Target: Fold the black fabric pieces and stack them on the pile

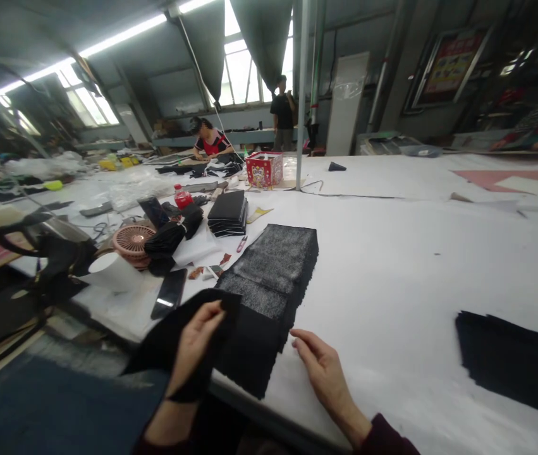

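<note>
L hand [201, 332] pinching blk cloth pc [162, 335], at near left of blk fabric stack [269, 272]; R hand [320, 366], fingertips narrowly apart, just right of stack.

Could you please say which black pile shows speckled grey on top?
The long pile beside the right hand; the far-right pile and the square stack look plain black.

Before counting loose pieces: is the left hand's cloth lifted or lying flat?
Lifted: the left hand holds the black cloth, one corner hanging beyond the table.
</note>
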Demonstrator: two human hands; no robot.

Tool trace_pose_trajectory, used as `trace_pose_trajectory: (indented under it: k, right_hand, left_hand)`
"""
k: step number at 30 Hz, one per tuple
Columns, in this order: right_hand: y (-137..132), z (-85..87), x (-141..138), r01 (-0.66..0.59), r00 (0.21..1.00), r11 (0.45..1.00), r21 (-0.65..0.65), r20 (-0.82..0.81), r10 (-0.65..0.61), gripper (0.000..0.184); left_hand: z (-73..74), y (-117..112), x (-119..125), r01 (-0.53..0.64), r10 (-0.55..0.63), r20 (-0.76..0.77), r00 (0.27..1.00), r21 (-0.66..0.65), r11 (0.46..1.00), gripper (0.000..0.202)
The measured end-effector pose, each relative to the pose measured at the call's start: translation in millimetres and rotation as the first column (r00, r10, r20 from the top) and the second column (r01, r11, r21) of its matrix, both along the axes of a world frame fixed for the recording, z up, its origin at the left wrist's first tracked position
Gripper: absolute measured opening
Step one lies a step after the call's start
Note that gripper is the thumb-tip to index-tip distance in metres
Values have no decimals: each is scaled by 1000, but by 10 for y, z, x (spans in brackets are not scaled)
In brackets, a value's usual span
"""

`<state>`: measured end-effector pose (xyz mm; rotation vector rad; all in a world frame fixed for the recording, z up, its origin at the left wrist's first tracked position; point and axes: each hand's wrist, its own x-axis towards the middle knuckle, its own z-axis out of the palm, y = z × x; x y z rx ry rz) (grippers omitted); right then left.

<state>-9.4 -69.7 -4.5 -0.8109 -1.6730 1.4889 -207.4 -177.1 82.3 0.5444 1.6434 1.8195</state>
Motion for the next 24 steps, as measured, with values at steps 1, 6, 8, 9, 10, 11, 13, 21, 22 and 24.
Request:
trace_pose_trajectory:
  k: [1, 6, 8, 9, 10, 11, 13, 21, 22, 24]
  right_hand:
    - [-5, 76, 125, -6, 998, 976, -217, -55, -6, 40]
    - [85, 340, 916, 88, 963, 714, -695, -123, -239, 55]
    - [154, 331, 1227, 223, 950, 734, -642, -24, -310, 45]
    - [187, 308, 1369, 248, 952, 752, -610, 10, -306, 41]
    - [218, 280, 1500, 245, 959, 767, -592, 34, -281, 39]
    - [244, 252, 1621, 233, 967, 773, -590, 53, -251, 39]
    - [286, 210, 1838, 233, 970, 764, -602, 88, -227, 39]
    - [670, 273, 2321, 204, 947, 788, -581, 322, -7, 51]
    - [747, 287, 2291, 221, 917, 815, -535, 399, 14, 50]
    - [880, 304, 2158, 223, 836, 903, -367, 549, 17, 43]
  left_hand:
    - [-78, 143, 288, 98, -97, -92, 991, 6, 995, 22]
    - [-481, 661, 1708, 560, -499, -479, 722, -17, 828, 13]
    - [-551, 727, 1945, 677, -594, -545, 591, -65, 733, 20]
    - [-569, 750, 1972, 718, -627, -585, 515, -105, 688, 23]
    - [-583, 773, 1952, 741, -645, -629, 434, -159, 653, 24]
    - [-599, 800, 1900, 740, -652, -671, 353, -227, 633, 25]
    - [-649, 862, 1752, 690, -653, -735, 183, -377, 618, 26]
    - [-786, 1091, 1541, 680, -554, -782, -285, -573, 458, 46]
    - [-765, 1127, 1555, 690, -542, -781, -310, -577, 436, 45]
    - [-714, 1204, 1586, 709, -524, -781, -339, -578, 404, 44]
